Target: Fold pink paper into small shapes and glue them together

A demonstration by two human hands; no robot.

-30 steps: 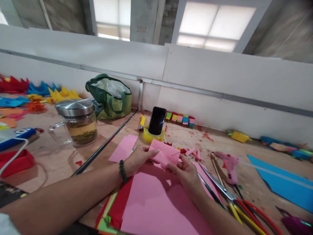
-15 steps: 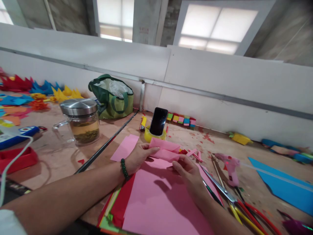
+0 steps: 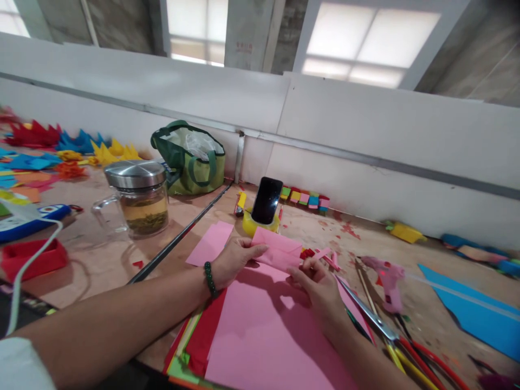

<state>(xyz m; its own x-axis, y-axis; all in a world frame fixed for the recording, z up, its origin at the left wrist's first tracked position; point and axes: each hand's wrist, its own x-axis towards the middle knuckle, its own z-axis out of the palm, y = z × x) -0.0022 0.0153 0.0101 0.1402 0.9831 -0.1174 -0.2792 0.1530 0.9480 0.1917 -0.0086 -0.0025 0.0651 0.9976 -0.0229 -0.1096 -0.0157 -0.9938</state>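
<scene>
Pink paper (image 3: 278,251), folded into a small packet, is held over the far end of a larger pink sheet (image 3: 260,330). Half a second ago its layers gaped; now I see them lying closer together, which suggests to me the fold is nearly settled. It looks smooth, with a slanting edge running to a point at its right end. My left hand (image 3: 233,262) keeps its grip closed on the left end, thumb on top; the right hand (image 3: 319,283) has its fingertips bunched at the lower right corner, whether pinching or only touching I cannot tell. Beyond, a phone (image 3: 267,200) stands in a yellow tape roll (image 3: 252,226); scissors (image 3: 374,318) and a pink glue gun (image 3: 390,279) lie rightward on the table (image 3: 108,276).
</scene>
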